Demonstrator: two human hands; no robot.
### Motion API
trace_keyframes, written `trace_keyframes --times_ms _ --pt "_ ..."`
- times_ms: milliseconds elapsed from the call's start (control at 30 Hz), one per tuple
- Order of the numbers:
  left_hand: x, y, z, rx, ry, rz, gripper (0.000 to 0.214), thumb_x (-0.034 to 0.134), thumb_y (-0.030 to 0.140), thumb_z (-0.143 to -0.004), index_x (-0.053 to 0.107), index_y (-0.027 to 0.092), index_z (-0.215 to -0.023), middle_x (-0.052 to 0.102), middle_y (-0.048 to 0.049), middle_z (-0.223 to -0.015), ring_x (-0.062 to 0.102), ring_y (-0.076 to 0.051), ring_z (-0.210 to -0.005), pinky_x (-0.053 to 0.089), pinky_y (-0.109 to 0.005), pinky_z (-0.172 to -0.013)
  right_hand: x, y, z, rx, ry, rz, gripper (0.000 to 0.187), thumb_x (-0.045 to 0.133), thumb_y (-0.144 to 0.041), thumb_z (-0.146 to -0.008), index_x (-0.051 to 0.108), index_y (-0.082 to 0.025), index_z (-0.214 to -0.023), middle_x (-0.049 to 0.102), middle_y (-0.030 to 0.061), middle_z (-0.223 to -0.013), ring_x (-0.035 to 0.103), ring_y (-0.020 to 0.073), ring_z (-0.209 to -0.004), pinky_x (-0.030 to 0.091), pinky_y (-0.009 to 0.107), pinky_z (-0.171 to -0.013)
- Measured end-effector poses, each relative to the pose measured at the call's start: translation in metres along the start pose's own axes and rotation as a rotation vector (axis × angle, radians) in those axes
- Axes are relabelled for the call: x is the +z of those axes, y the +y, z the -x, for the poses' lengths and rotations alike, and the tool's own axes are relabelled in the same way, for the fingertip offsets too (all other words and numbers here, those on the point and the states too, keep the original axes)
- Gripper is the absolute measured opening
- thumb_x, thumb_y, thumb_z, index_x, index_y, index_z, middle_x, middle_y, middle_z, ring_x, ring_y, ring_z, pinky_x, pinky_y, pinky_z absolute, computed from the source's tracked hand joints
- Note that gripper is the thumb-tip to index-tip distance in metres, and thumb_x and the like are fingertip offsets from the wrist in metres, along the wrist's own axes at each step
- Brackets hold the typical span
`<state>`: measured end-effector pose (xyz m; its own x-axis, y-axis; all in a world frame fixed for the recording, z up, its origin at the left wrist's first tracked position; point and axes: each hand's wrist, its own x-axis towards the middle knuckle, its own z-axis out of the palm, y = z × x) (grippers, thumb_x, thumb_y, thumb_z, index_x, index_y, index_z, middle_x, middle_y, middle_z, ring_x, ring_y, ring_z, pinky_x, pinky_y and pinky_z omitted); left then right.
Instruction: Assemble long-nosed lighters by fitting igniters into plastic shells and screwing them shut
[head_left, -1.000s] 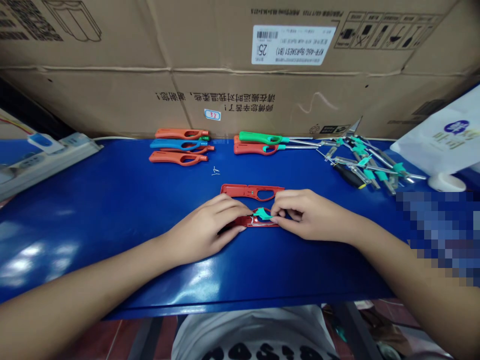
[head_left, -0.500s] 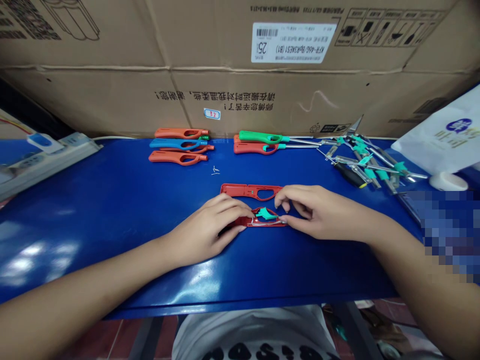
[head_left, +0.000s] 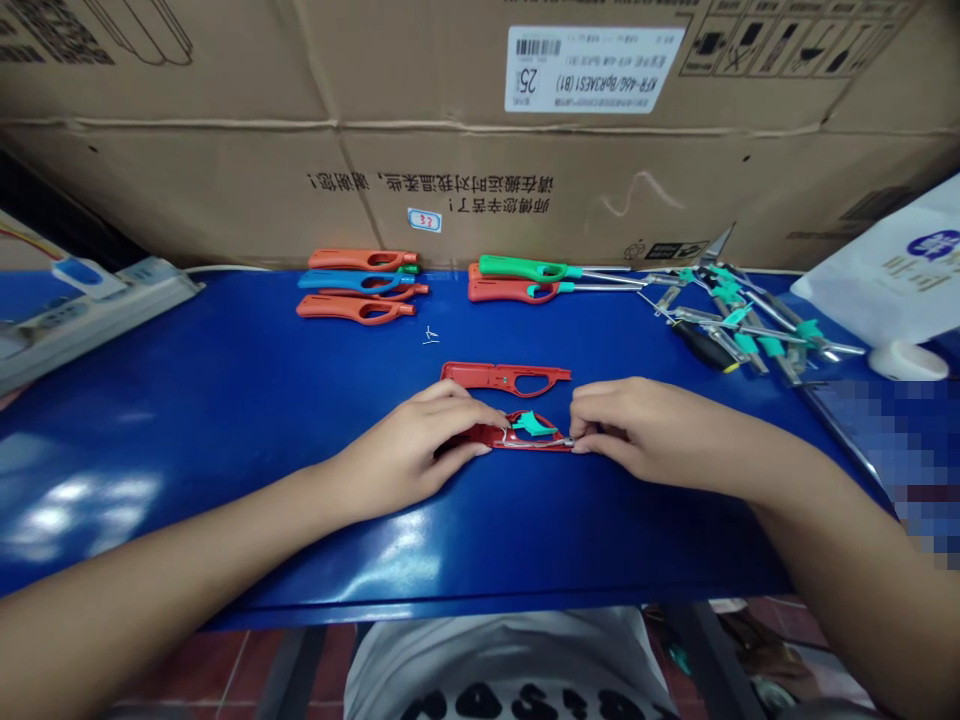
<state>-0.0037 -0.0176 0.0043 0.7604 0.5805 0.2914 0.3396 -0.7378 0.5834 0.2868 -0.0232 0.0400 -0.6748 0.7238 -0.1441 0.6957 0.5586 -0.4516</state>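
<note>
A red lighter shell half (head_left: 517, 437) lies on the blue table (head_left: 225, 400) with a teal trigger piece (head_left: 531, 423) seated in its loop. My left hand (head_left: 411, 450) presses down on the shell's left end with curled fingers. My right hand (head_left: 634, 425) pinches the shell's right end, where a thin metal tube lies along its lower edge. A second red shell half (head_left: 504, 377) rests just behind, untouched.
Finished lighter bodies in orange and blue (head_left: 360, 285) and green and red (head_left: 525, 280) lie at the back. A heap of metal tubes with teal parts (head_left: 742, 325) sits at the right. A cardboard box (head_left: 480, 130) walls the back; a power strip (head_left: 82, 305) lies left.
My right hand has slid right, off the teal trigger, to the shell's right end. The left hand has stayed on the shell.
</note>
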Motion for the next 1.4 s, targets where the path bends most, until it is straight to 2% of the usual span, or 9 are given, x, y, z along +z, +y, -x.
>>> trace_keyframes --times_ms 133,267,400,533,867,1067,1400 --pt "0.0 0.0 -0.001 0.005 -0.015 -0.007 0.025 0.058 0.017 -0.1 0.064 0.021 -0.124 0.072 -0.0047 -0.117 0.06 -0.019 -0.106 0.052 -0.033 -0.095 -0.001 -0.001 -0.001 -0.002 0.033 -0.023 0.003 0.066 -0.019 -0.09 0.064 -0.021 -0.09 0.066 0.001 -0.089 0.056 0.0153 -0.076 0.037 0.027 -0.065" --pt "-0.001 0.0 0.0 0.017 -0.007 -0.032 0.024 0.058 0.016 -0.1 0.063 0.021 -0.124 0.072 -0.0045 -0.117 0.06 -0.019 -0.106 0.05 -0.034 -0.096 0.001 -0.005 -0.002 -0.069 0.078 -0.078 0.014 0.061 -0.013 -0.091 0.063 -0.021 -0.101 0.064 0.0013 -0.095 0.055 0.0131 -0.075 0.039 0.026 -0.064" --pt "-0.001 -0.001 0.001 0.012 -0.004 -0.037 0.022 0.058 0.017 -0.101 0.063 0.021 -0.122 0.072 -0.0043 -0.116 0.059 -0.019 -0.106 0.049 -0.034 -0.096 0.008 -0.013 -0.005 -0.123 0.06 -0.093 0.013 0.057 -0.014 -0.095 0.064 -0.021 -0.103 0.063 0.0036 -0.101 0.058 0.0144 -0.081 0.042 0.026 -0.069" --pt "-0.001 0.0 0.0 0.006 -0.02 -0.03 0.023 0.058 0.016 -0.101 0.064 0.02 -0.123 0.071 -0.0034 -0.116 0.058 -0.018 -0.106 0.048 -0.033 -0.096 0.013 -0.015 -0.008 -0.1 0.06 -0.055 0.008 0.055 -0.019 -0.099 0.063 -0.019 -0.1 0.062 0.0051 -0.102 0.059 0.0167 -0.087 0.043 0.028 -0.074" --pt "0.0 0.001 -0.001 0.015 -0.024 -0.032 0.023 0.058 0.016 -0.101 0.064 0.02 -0.122 0.071 -0.0033 -0.117 0.059 -0.018 -0.106 0.047 -0.032 -0.098 0.015 -0.013 -0.01 -0.082 0.108 -0.075 0.008 0.056 -0.02 -0.099 0.063 -0.018 -0.097 0.062 0.0031 -0.097 0.058 0.0152 -0.084 0.042 0.027 -0.072" --pt "0.001 0.002 -0.001 0.029 -0.028 -0.043 0.02 0.056 0.016 -0.101 0.064 0.019 -0.119 0.07 -0.0051 -0.117 0.06 -0.018 -0.109 0.045 -0.033 -0.1 0.022 -0.017 -0.011 -0.057 0.104 -0.007 0.01 0.055 -0.023 -0.1 0.063 -0.02 -0.104 0.062 0.0049 -0.106 0.061 0.0182 -0.09 0.044 0.03 -0.077" --pt "0.005 0.006 0.0 -0.04 -0.018 -0.019 0.018 0.055 0.015 -0.101 0.066 0.021 -0.113 0.066 -0.0043 -0.121 0.057 -0.019 -0.114 0.042 -0.036 -0.103 0.025 -0.021 -0.013 0.002 0.094 0.031 0.006 0.054 -0.022 -0.1 0.058 -0.021 -0.103 0.06 0.0029 -0.105 0.059 0.0174 -0.086 0.044 0.03 -0.071"
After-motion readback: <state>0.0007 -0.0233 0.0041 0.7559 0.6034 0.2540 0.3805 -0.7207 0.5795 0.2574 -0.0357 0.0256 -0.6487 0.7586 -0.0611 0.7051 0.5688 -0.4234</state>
